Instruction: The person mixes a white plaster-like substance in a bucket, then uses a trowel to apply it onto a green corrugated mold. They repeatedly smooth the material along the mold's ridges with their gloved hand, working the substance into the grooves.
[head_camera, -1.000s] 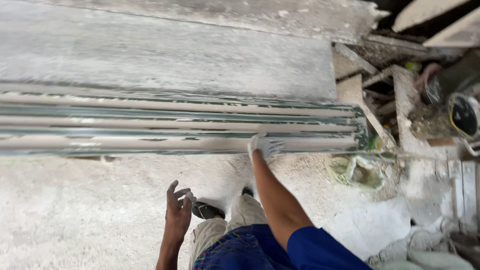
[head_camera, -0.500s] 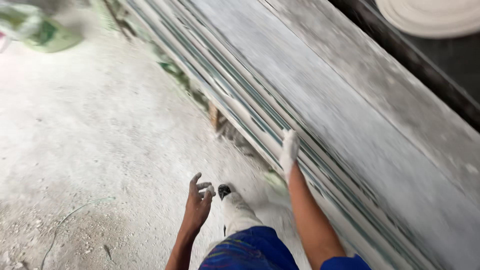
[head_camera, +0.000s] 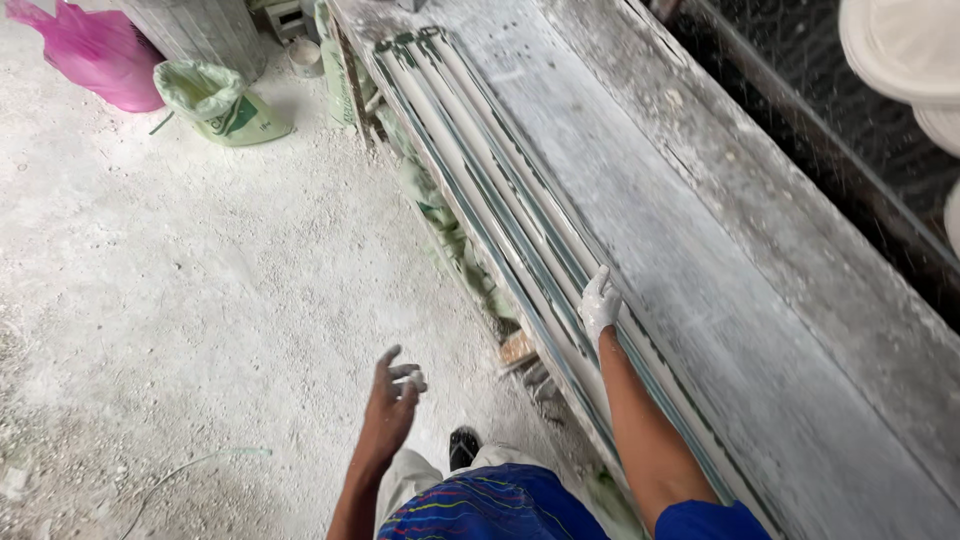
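Long white moulded strips with green-edged grooves (head_camera: 500, 190) lie side by side along the left edge of a dusty grey workbench (head_camera: 700, 250), running from its far end toward the person. Right hand (head_camera: 599, 303): coated in white powder, fingers extended and pressed flat on top of the strips, about midway along them; contact is a flat-palm rest, not a closed grasp. Left hand (head_camera: 390, 400): held in the air over the floor, well apart from the bench, fingers loosely curled and half open, tips dusted white, holding nothing.

Below the hands: a blue garment with coloured lines (head_camera: 490, 505), pale trousers and a dark shoe toe (head_camera: 462, 445).

Under the bench edge, green-and-white sacks (head_camera: 450, 225) are packed against the frame. Floor (head_camera: 200, 300) is covered in white powder and grit. Near the far left: a pink plastic bag (head_camera: 90, 60), and just beside it a green-printed sack (head_camera: 215, 100) with its mouth open. A thin pale wire (head_camera: 190, 470) lies on the floor at lower left. White round plaster pieces (head_camera: 900, 50) show at the upper right, beyond the bench.
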